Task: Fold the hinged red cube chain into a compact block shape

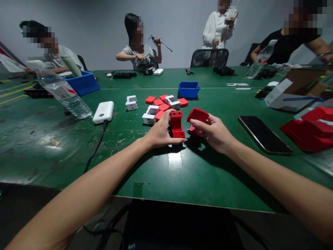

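My left hand (160, 132) is closed round an upright red plastic part (177, 124) that stands on the green table (161, 173). My right hand (212, 131) grips a second red plastic part (197, 115), tilted, just right of the first; the two parts are close but apart. Behind them lies a loose pile of red and white parts (163, 104), with a separate white part (131, 103) to its left.
A white power bank (103, 111) with a black cable and a lying water bottle (62, 92) are at left. A black phone (264, 134) and red parts (310, 130) are at right. Two blue bins (189, 89) (82, 83) stand further back. Several people sit at the far side.
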